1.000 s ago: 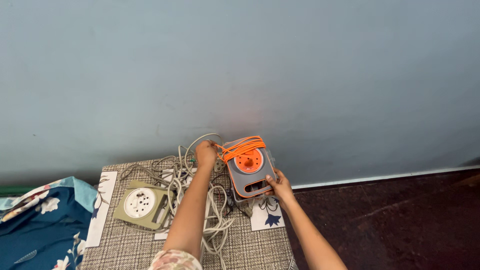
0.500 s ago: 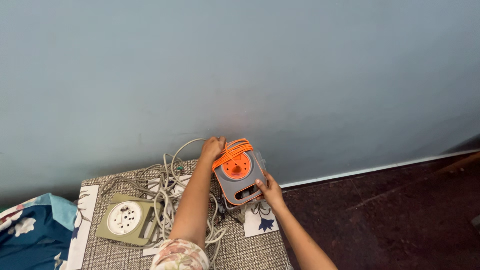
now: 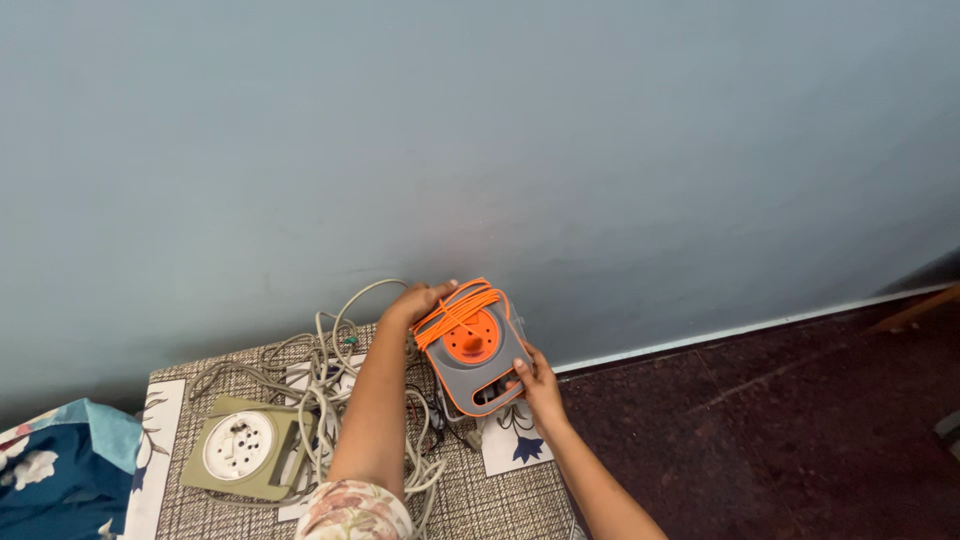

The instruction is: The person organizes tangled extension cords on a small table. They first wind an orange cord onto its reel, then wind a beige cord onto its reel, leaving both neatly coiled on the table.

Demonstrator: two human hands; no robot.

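**Our two hands hold the orange and grey cord reel**

We hold a cord reel [image 3: 472, 348] by the blue-grey wall [image 3: 500, 140]. It is a grey box with an orange rim, and it has an orange round part in the middle. Loops of orange cord [image 3: 458, 309] lie across its top. It sits tilted above the far edge of the woven mat [image 3: 490, 505].

Our left hand [image 3: 415, 301] is curled around the top left corner, on the orange cord. Our right hand [image 3: 538, 383] grips the bottom right corner.

To the left lies a green reel [image 3: 240, 447] with a white round face. A messy pile of grey cords [image 3: 330, 370] lies between the two reels. A blue flowery cloth [image 3: 50, 470] is at the far left.

A moment ago our left hand was higher, at the top of the reel. Now it is lower, on the corner.
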